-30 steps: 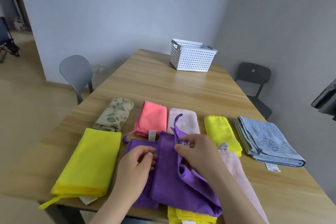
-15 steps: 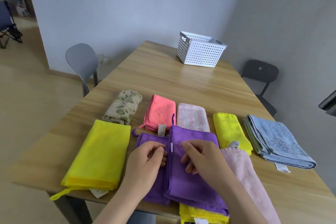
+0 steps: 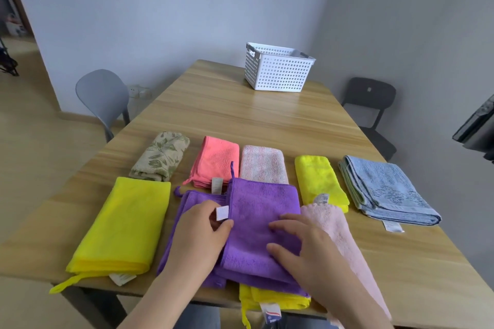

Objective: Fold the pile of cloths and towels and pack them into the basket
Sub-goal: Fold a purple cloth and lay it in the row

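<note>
A folded purple cloth lies at the table's near edge, partly on a second purple cloth and a yellow cloth. My left hand pinches its left edge by the white label. My right hand rests flat on it, fingers spread. A pale pink towel lies under my right wrist. Folded pieces lie in a row behind: leaf-print, coral, pink-striped, small yellow, blue towel. A large yellow cloth is at the left. The white basket stands at the far end.
The wooden table has bare wood between the row of cloths and the basket. A grey chair stands at the left side, a black chair at the right. Walls close off the far end and the right.
The raised flap of the purple cloth has been folded over and now lies flat. My right hand let go of its corner and went down flat on top.
</note>
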